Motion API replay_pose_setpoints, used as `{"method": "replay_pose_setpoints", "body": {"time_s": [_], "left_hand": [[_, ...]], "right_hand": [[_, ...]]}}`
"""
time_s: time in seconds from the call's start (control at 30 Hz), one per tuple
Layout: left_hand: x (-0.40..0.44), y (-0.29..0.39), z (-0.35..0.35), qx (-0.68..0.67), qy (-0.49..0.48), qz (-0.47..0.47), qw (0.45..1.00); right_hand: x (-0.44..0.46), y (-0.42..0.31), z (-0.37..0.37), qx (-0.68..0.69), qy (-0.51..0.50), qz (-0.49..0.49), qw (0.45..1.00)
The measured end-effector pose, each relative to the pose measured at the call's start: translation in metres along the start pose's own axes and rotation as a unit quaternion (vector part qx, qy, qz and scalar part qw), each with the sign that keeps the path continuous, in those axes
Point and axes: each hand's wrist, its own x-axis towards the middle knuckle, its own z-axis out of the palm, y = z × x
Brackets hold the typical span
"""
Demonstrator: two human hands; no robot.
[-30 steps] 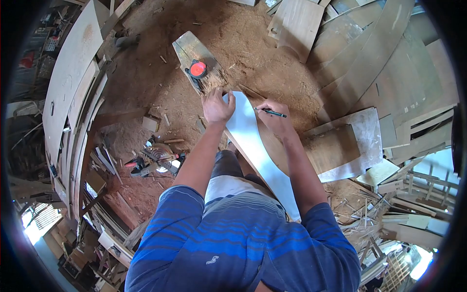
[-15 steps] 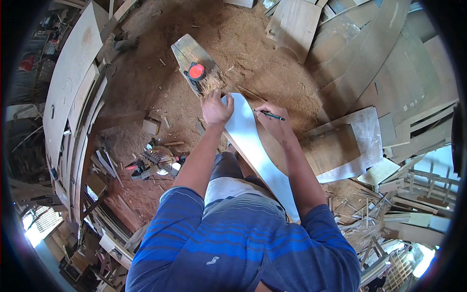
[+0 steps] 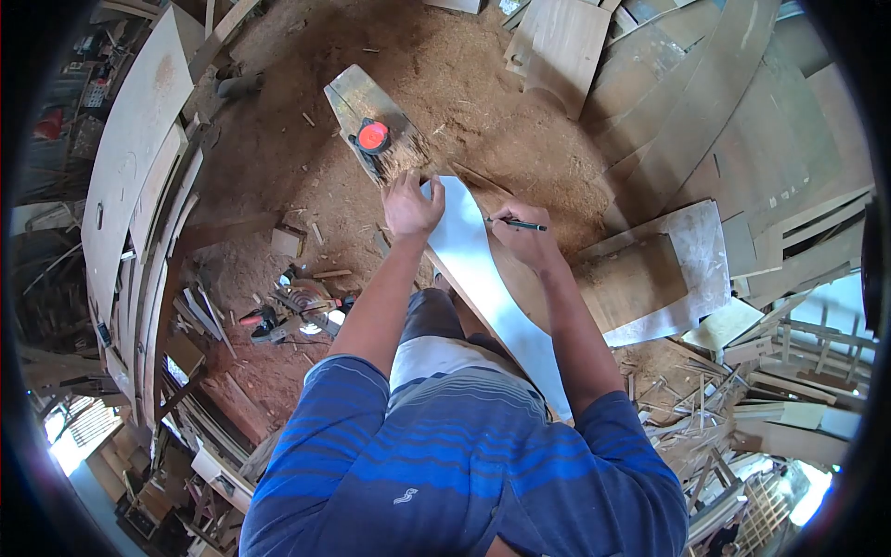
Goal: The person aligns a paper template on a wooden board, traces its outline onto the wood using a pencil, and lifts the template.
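Note:
A long white template [image 3: 469, 246] with a curved edge lies on a brown wooden board [image 3: 515, 278] in front of my body. My left hand [image 3: 413, 206] grips the template's far end, its thumb on the white surface and its fingers over the left edge. In my right hand [image 3: 526, 239] is a dark pencil [image 3: 529, 226], pinched by the fingers. Its tip touches or nearly touches the template's right edge. Just beyond my left hand, a tool with a round red top [image 3: 373, 136] sits on a worn wooden block [image 3: 357, 91].
A power saw [image 3: 311, 306] stands on the sawdust-covered floor to the left. Long curved panels [image 3: 139, 176] lean along the left side. Large wooden sheets [image 3: 687, 121] are stacked at the far right, and offcuts [image 3: 682, 399] litter the lower right.
My right hand and the pencil have shifted slightly toward my body along the template's right edge. My left hand stays at the far end.

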Motion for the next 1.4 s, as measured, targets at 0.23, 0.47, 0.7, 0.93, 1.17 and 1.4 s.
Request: {"method": "replay_pose_setpoints", "body": {"time_s": [0.23, 0.47, 0.7, 0.93, 1.17, 1.4], "left_hand": [[0.0, 0.0, 0.002, 0.009, 0.023, 0.01, 1.0], [-0.001, 0.003, -0.002, -0.008, 0.019, 0.008, 1.0], [0.0, 0.001, -0.002, -0.005, 0.002, -0.003, 1.0], [0.0, 0.002, -0.002, -0.002, -0.007, -0.007, 1.0], [0.0, 0.0, 0.0, -0.001, -0.009, -0.009, 1.0], [0.0, 0.001, -0.001, -0.009, -0.011, -0.017, 1.0]], "right_hand": [[-0.006, 0.005, 0.001, 0.0, -0.005, 0.015, 1.0], [-0.013, 0.008, -0.001, -0.005, -0.009, 0.008, 1.0], [-0.017, 0.002, 0.001, 0.078, 0.072, 0.025, 0.994], [-0.022, 0.021, 0.013, 0.136, 0.057, 0.055, 0.988], [-0.025, 0.015, 0.011, 0.036, 0.009, 0.013, 0.999], [-0.041, 0.006, 0.009, -0.021, 0.005, -0.007, 1.0]]}}
